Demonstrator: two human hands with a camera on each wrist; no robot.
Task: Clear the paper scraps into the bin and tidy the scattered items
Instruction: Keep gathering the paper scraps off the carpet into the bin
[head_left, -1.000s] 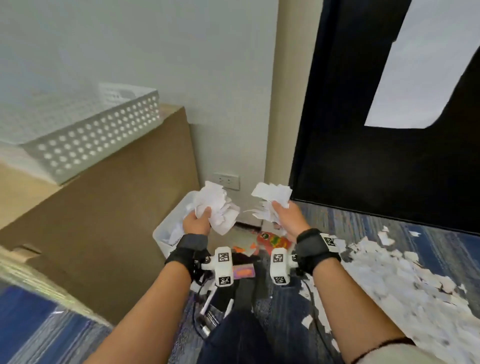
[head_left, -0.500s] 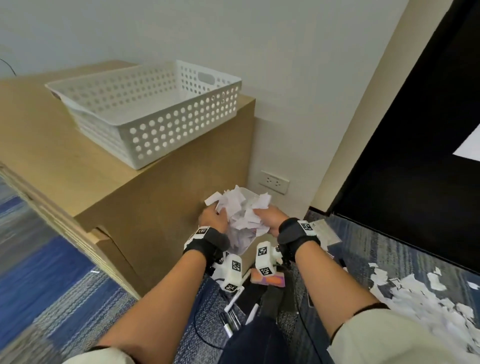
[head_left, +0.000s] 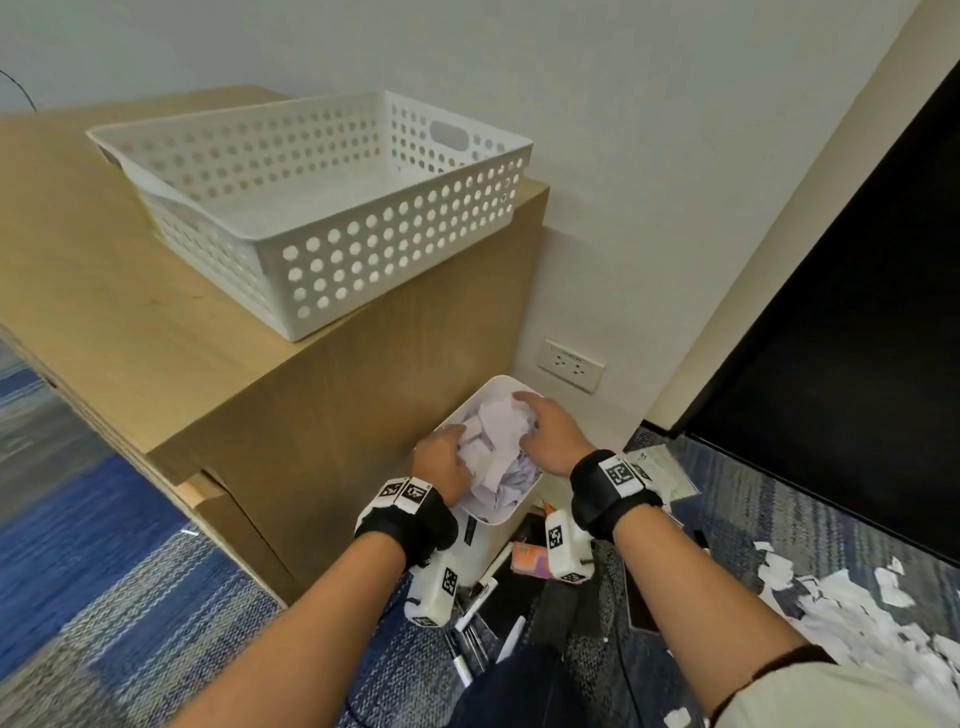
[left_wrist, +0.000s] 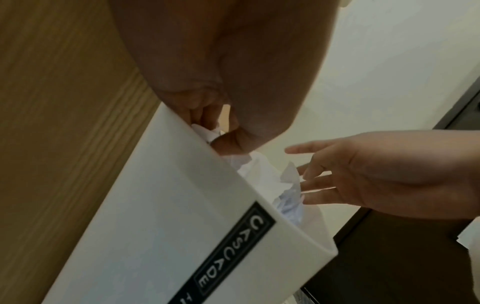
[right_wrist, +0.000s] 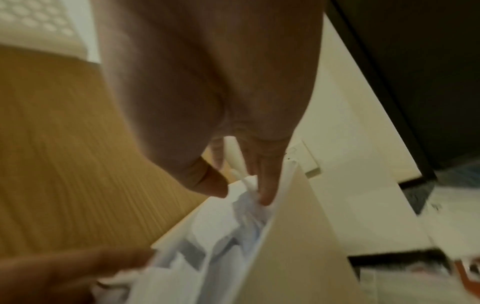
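Note:
A white bin stands on the carpet against the wooden cabinet, filled with white paper scraps. Both hands are down in its mouth. My left hand is at the near-left rim, its fingers dipped among the scraps. My right hand lies over the far-right side with straight, spread fingers on the paper. In the left wrist view my left hand reaches past the bin wall, and my right hand shows flat fingers. The right wrist view has my right hand touching the scraps.
An empty white perforated basket sits on the wooden cabinet. A large pile of scraps covers the carpet at right. Pens and an orange-pink item lie by the bin. A wall socket and a black door are behind.
Both hands held bunches of scraps above the bin; they have come down into its mouth and the scraps now lie inside. My head turned left, bringing the basket into view.

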